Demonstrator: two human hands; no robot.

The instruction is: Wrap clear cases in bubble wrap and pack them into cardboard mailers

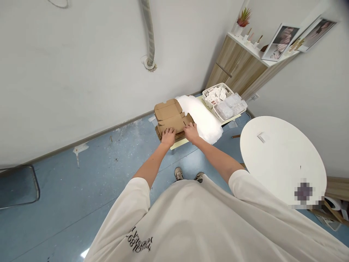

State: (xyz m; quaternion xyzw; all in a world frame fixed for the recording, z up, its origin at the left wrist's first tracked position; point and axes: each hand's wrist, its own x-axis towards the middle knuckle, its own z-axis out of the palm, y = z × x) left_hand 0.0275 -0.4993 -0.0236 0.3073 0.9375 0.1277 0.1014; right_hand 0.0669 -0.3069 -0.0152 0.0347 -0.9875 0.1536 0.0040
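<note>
Below the camera, a white T-shirt (191,222) with dark lettering fills the bottom of the view, and the toes of two shoes (178,174) show past it on the blue floor (81,196). Both forearms reach forward to a low table (178,144), whose pale edge shows under the cardboard.

The left hand (168,137) and the right hand (191,132) lie palms down on a brown cardboard box (170,120), side by side near its front edge. Neither hand closes around anything: each grip looks open and flat, with the fingers pressing on the cardboard, which seems to steady it against the table. The box lies open with its flaps spread, on top of more flat cardboard (166,135).

Just beyond it, a soft white sheet of foam wrap (201,118) lies heaped against the box, within easy reach. Farther along the table, two white plastic baskets sit together. One basket (217,95) holds small printed packets, and the other (228,110) holds clear plastic bags, their contents hard to make out.

To the right stands a round white table (280,156). Past the baskets are a wooden cabinet (234,67) and a white shelf (256,51) with a potted plant (244,18) and framed photos (280,43).
</note>
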